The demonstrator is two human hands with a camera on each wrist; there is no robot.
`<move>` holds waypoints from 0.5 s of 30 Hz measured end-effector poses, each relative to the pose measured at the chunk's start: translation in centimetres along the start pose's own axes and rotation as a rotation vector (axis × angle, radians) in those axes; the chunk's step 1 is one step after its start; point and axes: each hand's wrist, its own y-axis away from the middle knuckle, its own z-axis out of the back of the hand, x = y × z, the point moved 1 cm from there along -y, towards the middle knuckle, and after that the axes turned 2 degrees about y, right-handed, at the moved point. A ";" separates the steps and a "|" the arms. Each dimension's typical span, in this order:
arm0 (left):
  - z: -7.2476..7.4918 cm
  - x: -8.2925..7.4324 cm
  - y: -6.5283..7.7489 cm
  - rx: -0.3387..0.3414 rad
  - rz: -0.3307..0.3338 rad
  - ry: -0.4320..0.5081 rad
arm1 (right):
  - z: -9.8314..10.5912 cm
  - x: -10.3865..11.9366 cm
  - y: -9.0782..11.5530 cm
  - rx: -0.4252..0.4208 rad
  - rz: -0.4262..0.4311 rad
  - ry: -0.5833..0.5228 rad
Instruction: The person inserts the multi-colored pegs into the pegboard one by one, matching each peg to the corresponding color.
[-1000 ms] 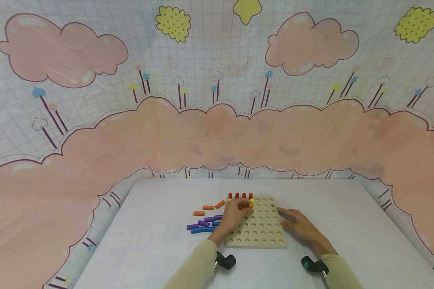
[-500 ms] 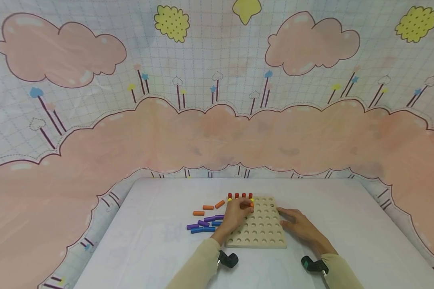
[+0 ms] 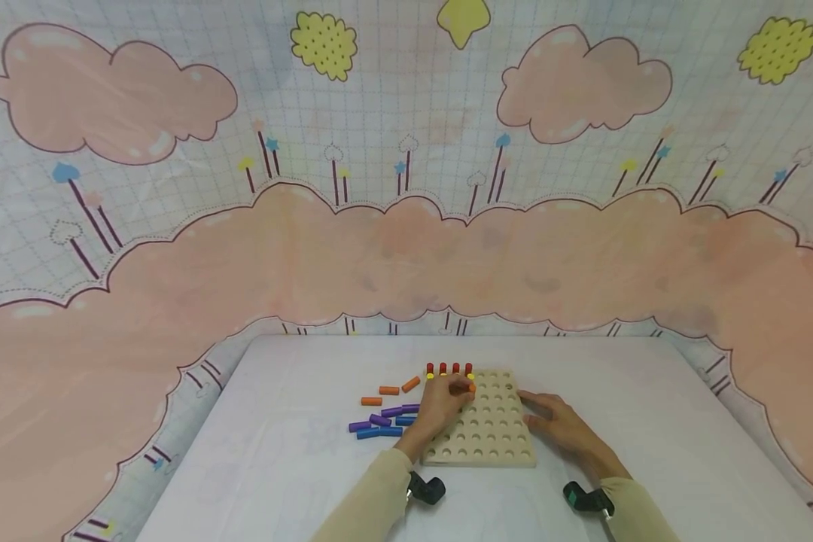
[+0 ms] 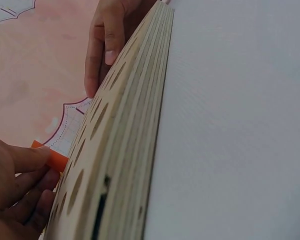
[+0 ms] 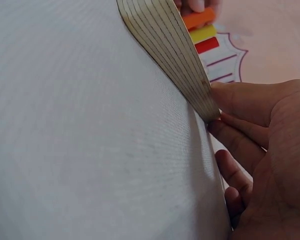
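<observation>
My left hand (image 3: pixel 440 403) pinches an orange peg (image 4: pixel 55 159) between thumb and fingers, its lower end right at the wooden pegboard (image 3: pixel 479 454). The peg stands upright just in front of the yellow peg (image 5: pixel 204 34) at that end of its row. A row of red pegs (image 3: pixel 456 369) stands along the far edge of the board, with yellow pegs before it, partly hidden by the hand. On the opposite side my right hand (image 3: pixel 561 425) rests with fairly straight thumb and fingers against the board's right edge.
Loose orange pegs (image 3: pixel 371 401) lie on the white table (image 3: pixel 264 467) left of the board. Purple pegs (image 3: pixel 380 420) and blue pegs (image 3: pixel 368 433) lie nearer, partly behind the left wrist. A patterned cloth (image 3: pixel 406 256) hangs behind the table.
The orange peg in my left hand has sunk slightly toward the board. My right hand has stayed in place at the edge.
</observation>
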 end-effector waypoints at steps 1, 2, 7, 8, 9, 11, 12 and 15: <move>0.0 0.0 0.0 0.002 0.005 -0.002 | 0.0 0.0 0.0 -0.004 0.002 0.004; 0.1 0.0 0.0 0.004 0.009 -0.002 | 0.0 0.0 0.0 -0.007 0.004 0.012; 0.3 0.1 -0.1 0.008 -0.014 0.002 | 0.0 0.2 0.0 -0.010 0.011 0.015; 0.4 0.2 0.0 0.008 -0.023 0.003 | 0.0 0.1 -0.1 -0.005 0.013 0.009; 0.5 0.2 0.0 0.011 -0.022 0.007 | 0.0 0.1 -0.1 -0.002 0.011 0.004; 0.7 0.2 0.2 0.009 -0.024 0.015 | -0.1 0.1 0.0 0.002 0.016 -0.005; 0.8 0.1 0.3 0.004 -0.023 0.020 | -0.1 0.0 0.0 0.003 0.013 -0.006; 1.3 -0.1 0.6 -0.004 0.002 0.052 | -0.1 -0.1 0.1 -0.001 0.009 0.007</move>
